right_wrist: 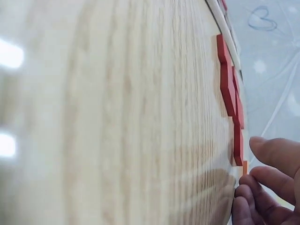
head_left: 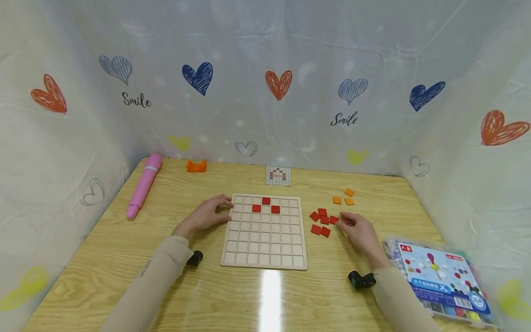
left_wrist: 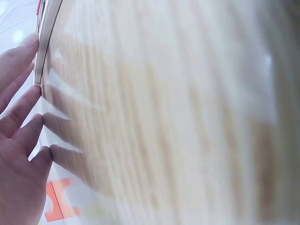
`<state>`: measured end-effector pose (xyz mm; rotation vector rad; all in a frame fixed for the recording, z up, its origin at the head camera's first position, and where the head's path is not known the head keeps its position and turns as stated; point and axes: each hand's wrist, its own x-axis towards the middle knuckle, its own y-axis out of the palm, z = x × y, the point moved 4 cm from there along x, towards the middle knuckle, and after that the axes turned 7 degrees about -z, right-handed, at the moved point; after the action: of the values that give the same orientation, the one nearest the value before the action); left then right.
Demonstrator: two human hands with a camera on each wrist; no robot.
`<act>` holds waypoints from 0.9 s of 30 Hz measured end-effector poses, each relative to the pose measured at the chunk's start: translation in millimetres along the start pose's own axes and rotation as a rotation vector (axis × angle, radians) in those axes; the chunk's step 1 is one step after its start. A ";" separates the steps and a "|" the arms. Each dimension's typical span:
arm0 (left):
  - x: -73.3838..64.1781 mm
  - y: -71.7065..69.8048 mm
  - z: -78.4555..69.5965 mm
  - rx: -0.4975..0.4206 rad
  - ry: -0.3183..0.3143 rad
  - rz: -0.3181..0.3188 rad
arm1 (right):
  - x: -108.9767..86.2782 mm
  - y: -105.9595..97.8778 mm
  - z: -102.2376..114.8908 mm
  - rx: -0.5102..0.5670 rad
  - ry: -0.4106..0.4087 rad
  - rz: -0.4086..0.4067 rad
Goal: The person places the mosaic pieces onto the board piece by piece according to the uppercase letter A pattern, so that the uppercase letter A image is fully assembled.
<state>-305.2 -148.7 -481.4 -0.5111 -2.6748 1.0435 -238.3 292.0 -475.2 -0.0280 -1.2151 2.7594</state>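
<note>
My left hand (head_left: 206, 213) rests at the left edge of a wooden grid board (head_left: 265, 233), thumb and fingers spread, fingertips at the rim. In the left wrist view its fingertips (left_wrist: 33, 89) meet the board's side. Three red tiles (head_left: 266, 201) sit in cells of the board's upper rows. My right hand (head_left: 360, 232) is beside the loose red tiles (head_left: 325, 220) to the right of the board. Its thumb and index finger stand apart at the rightmost tile (right_wrist: 238, 143), with nothing seen between them.
Three orange tiles (head_left: 349, 201) lie behind the right hand. A small patterned card (head_left: 278, 175) is behind the board. At the back left are a pink tube-shaped object (head_left: 144, 186) and an orange holder (head_left: 197, 166). A plastic case (head_left: 441, 276) stands at the right, near the right forearm.
</note>
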 end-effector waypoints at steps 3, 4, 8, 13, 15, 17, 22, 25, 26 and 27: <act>-0.7 -0.1 -1.6 -0.001 -0.004 0.004 | 5.2 2.5 0.6 0.004 -0.010 0.011; -0.8 -0.1 -2.0 -0.002 -0.005 0.006 | 6.4 3.0 0.7 0.003 -0.013 0.012; -1.1 -0.1 -2.2 -0.004 -0.001 0.006 | 9.8 3.8 1.4 -0.014 -0.045 0.009; -1.8 0.1 0.1 0.001 0.002 0.006 | 10.7 4.0 3.0 -0.045 -0.096 0.012; -2.1 0.0 0.6 0.002 0.002 0.006 | 10.3 4.0 3.9 -0.054 -0.111 0.010; -2.3 -0.4 0.5 -0.003 0.000 0.004 | 9.7 3.9 4.5 -0.063 -0.122 0.010; -2.2 -0.5 -0.7 -0.001 0.002 0.001 | 7.2 3.2 2.0 -0.071 -0.122 0.006; -2.0 -0.4 -1.0 0.001 0.002 0.003 | 5.4 2.2 -0.9 -0.082 -0.114 -0.009; -2.0 -0.4 -1.2 -0.001 0.001 0.003 | 4.7 1.5 -2.0 -0.089 -0.110 -0.017; -2.0 -0.4 -1.3 -0.003 0.000 0.003 | 4.0 0.8 -3.0 -0.096 -0.107 -0.025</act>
<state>-303.1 -149.0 -480.4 -0.5165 -2.6772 1.0403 -242.1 294.2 -477.6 0.1257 -1.3637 2.7104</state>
